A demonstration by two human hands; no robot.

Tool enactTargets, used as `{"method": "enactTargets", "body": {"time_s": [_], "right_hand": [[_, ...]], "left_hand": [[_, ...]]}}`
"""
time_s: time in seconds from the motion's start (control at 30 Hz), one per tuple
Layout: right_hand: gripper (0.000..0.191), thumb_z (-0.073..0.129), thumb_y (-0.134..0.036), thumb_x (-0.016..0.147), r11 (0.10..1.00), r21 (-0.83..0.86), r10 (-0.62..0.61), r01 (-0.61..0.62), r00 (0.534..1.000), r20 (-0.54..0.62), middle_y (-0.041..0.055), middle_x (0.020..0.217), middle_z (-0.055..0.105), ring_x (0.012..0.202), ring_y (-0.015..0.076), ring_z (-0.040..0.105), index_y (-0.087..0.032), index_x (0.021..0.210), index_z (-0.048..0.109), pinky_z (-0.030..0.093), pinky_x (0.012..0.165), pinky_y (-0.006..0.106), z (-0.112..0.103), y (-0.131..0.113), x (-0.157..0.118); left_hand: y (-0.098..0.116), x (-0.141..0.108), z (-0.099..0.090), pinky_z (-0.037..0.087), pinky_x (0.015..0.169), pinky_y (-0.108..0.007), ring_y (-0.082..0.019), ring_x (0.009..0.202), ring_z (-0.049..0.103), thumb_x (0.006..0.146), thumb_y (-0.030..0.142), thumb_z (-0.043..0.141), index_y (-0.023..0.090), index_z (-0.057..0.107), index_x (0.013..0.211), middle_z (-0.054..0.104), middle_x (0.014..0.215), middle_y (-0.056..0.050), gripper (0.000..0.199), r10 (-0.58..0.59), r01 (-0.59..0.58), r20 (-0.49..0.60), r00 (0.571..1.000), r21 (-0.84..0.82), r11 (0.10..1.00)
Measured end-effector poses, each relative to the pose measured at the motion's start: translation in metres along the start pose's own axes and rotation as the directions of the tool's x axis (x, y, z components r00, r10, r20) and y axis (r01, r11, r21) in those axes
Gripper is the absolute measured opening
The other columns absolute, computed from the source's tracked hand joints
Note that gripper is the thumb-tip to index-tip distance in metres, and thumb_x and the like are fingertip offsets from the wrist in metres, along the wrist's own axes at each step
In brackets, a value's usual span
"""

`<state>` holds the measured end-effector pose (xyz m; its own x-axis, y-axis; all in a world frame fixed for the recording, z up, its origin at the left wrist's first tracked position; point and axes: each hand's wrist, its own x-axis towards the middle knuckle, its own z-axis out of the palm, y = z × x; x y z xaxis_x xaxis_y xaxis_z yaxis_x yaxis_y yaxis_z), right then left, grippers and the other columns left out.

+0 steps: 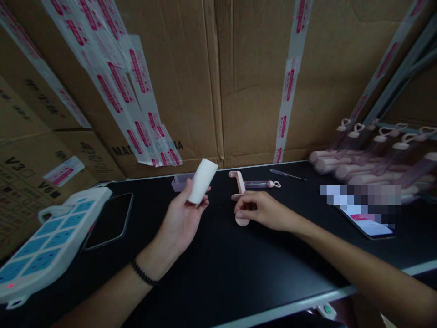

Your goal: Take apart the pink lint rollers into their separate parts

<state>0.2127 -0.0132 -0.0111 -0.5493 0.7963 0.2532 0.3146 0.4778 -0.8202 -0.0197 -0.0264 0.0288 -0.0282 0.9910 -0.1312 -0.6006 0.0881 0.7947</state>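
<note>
My left hand (pixel 186 216) is closed around a white paper-like roll (pixel 203 181), tilted above the black table. Behind it sits a translucent purple plastic tray (pixel 179 182), partly covered by the roll. My right hand (pixel 256 207) pinches a small round pale pink disc (pixel 242 220) at the table surface. Just beyond those fingers stands a pink bracket-shaped plastic piece (pixel 239 182). Beside it lies a clear tube with a pink cap and heart-shaped loop (pixel 261 184).
A thin screwdriver-like tool (pixel 287 174) lies farther back. Several pink rollers with looped tubes (pixel 362 159) are piled at the right, near a lit phone (pixel 368 221). At left are a dark phone (pixel 111 221) and a white power strip (pixel 51 246). Cardboard boxes (pixel 252 82) wall the back.
</note>
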Motion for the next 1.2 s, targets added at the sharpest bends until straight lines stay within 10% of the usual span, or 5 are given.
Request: {"method": "enactTargets", "body": {"time_s": [0.13, 0.33, 0.67, 0.9, 1.2], "right_hand": [[0.008, 0.072, -0.022, 0.091, 0.994, -0.091, -0.056, 0.053, 0.998, -0.022, 0.0094, 0.109, 0.073, 0.132, 0.0283, 0.061, -0.022, 0.090, 0.080, 0.049, 0.104, 0.040, 0.003, 0.005, 0.002], [0.022, 0.062, -0.034, 0.100, 0.985, -0.147, -0.118, 0.092, 0.976, -0.184, 0.0093, 0.108, 0.074, 0.103, 0.0233, 0.071, -0.022, 0.113, 0.074, 0.054, 0.093, 0.040, 0.002, -0.007, 0.001], [0.060, 0.077, -0.043, 0.089, 0.981, 0.180, -0.036, 0.073, 0.979, -0.200, 0.0090, 0.122, 0.071, 0.098, 0.0186, 0.070, -0.021, 0.141, 0.057, 0.059, 0.082, 0.032, 0.034, -0.025, -0.003], [0.035, 0.077, -0.038, 0.088, 0.917, 0.388, 0.016, 0.094, 0.963, -0.269, 0.0053, 0.109, 0.075, 0.098, 0.0193, 0.072, -0.021, 0.116, 0.064, 0.059, 0.087, 0.033, 0.040, -0.029, 0.000], [0.039, 0.074, -0.035, 0.091, 0.937, 0.289, -0.088, 0.197, 0.933, -0.349, 0.0087, 0.135, 0.066, 0.119, 0.0242, 0.067, -0.024, 0.128, 0.066, 0.058, 0.101, 0.039, 0.003, -0.020, -0.001]], "left_hand": [[-0.002, -0.003, 0.001, 0.060, 0.080, -0.027, -0.017, 0.092, 0.069, 0.094, 0.029, 0.071, 0.017, 0.072, 0.105, 0.076, 0.107, -0.010, 0.017, 0.003, -0.004, 0.042, 0.999, 0.035, 0.999], [-0.002, -0.012, 0.002, 0.058, 0.078, -0.024, -0.020, 0.105, 0.069, 0.095, 0.026, 0.067, 0.017, 0.072, 0.115, 0.075, 0.118, -0.011, 0.022, 0.024, -0.036, 0.109, 0.994, 0.107, 0.994], [-0.009, -0.019, 0.006, 0.050, 0.106, -0.028, -0.017, 0.128, 0.062, 0.093, 0.019, 0.067, 0.034, 0.051, 0.143, 0.070, 0.132, -0.003, 0.055, 0.090, -0.126, 0.278, 0.956, 0.116, 0.985], [-0.021, -0.026, 0.011, 0.049, 0.109, -0.033, -0.021, 0.132, 0.060, 0.090, 0.028, 0.075, 0.039, 0.039, 0.153, 0.068, 0.135, -0.003, 0.074, 0.068, -0.147, 0.340, 0.938, 0.212, 0.966], [0.010, -0.003, -0.007, 0.058, 0.065, -0.027, -0.022, 0.090, 0.066, 0.074, 0.024, 0.088, 0.026, 0.068, 0.129, 0.069, 0.114, -0.007, 0.058, 0.216, -0.494, 0.502, 0.837, 0.525, 0.693]]}}
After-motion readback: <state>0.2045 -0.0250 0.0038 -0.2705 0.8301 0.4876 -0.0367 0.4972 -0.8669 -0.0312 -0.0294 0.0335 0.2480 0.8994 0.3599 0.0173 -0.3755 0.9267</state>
